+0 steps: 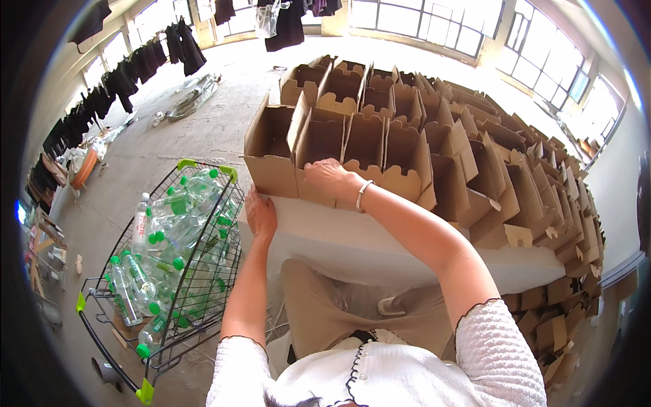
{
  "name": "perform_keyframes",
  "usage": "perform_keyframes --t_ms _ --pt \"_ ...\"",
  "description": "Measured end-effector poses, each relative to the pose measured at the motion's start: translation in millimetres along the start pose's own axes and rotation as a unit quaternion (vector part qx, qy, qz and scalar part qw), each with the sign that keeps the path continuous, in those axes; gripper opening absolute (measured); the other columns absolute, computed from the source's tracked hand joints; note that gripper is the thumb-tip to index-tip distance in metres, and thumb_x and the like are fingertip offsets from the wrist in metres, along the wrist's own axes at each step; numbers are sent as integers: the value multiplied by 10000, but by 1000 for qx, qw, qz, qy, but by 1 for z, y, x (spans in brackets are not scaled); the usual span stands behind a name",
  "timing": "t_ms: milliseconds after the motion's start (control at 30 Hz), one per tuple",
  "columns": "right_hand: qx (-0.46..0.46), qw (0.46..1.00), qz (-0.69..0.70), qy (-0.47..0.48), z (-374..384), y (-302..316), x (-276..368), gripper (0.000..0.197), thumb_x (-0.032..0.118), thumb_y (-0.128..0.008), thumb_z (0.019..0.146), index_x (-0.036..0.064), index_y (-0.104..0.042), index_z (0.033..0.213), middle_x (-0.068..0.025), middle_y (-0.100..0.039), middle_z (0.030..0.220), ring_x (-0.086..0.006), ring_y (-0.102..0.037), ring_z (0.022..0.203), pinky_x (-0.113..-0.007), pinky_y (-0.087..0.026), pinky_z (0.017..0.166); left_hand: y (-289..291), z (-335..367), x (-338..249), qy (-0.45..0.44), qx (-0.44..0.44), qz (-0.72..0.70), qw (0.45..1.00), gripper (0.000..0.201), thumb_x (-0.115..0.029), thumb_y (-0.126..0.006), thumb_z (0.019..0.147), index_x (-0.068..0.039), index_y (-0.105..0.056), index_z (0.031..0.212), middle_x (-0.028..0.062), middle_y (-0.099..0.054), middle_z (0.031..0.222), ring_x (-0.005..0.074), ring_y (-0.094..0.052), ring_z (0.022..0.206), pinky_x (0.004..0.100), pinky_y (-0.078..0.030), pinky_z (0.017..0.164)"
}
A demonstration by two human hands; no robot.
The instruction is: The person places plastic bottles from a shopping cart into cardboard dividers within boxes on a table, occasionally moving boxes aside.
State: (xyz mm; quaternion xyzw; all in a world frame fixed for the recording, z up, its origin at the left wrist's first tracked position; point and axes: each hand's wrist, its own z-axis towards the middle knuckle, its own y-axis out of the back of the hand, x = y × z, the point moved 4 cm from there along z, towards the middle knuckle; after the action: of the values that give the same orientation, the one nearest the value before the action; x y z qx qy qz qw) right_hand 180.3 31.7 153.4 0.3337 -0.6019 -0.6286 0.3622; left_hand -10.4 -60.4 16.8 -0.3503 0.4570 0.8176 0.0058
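An open-topped brown cardboard box (pixel 271 175) stands at the near left corner of a white table (pixel 325 227). My left hand (pixel 261 214) lies against the near side of this box at its lower left, its fingers stretched upward and partly turned from view. My right hand (pixel 330 178) is closed at the near wall where this box meets the neighbouring box (pixel 319 139). Its fingers bend over the cardboard there, and their tips are partly hidden. The insides of both boxes look dark.
Many more open boxes (pixel 407 102) crowd the table in rows to the right and far side. A black wire cart (pixel 196 271) of clear bottles with green caps stands at my left. Flattened cartons (pixel 549 329) lie below at right. Dark clothes (pixel 125 74) hang far left.
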Motion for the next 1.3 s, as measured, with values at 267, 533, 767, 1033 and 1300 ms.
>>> perform_keyframes --t_ms 267,533,767,1033,1300 --pt "-169 984 51 37 12 101 -47 334 298 -605 979 44 -735 805 -163 -713 795 -328 -712 798 -449 -578 703 7 -11 14 -13 -38 21 999 684 -99 -610 948 37 -313 1549 234 -424 1556 374 -365 1468 450 -234 1263" --pt "-308 910 98 -260 123 124 -386 253 233 -634 908 19 -750 842 -106 -661 610 -226 -676 578 -391 -546 597 6 -6 -17 -19 -41 -37 998 674 -59 -620 920 46 -351 1530 256 -435 1538 422 -374 1451 475 -268 1243" --pt "-193 858 226 -420 216 52 -446 431 435 -683 926 35 -727 771 -86 -702 649 -212 -693 565 -353 -583 667 18 -21 1 33 -53 -12 998 662 -57 -636 892 73 -396 1495 297 -462 1500 479 -406 1416 504 -302 1212" --pt "-299 834 43 -461 193 69 -458 315 236 -554 923 31 -773 1019 -204 -764 1015 -345 -738 1000 -452 -551 926 15 -10 -7 9 -44 -36 998 627 -55 -648 888 87 -437 1461 304 -481 1479 471 -430 1400 499 -320 1198" --pt "-461 775 -114 -418 87 219 -407 341 287 -501 1000 54 -747 958 -189 -752 1009 -396 -721 969 -480 -564 846 6 -11 -3 -16 -56 -41 997 660 -57 -649 895 66 -400 1494 280 -496 1475 456 -453 1369 490 -347 1174"
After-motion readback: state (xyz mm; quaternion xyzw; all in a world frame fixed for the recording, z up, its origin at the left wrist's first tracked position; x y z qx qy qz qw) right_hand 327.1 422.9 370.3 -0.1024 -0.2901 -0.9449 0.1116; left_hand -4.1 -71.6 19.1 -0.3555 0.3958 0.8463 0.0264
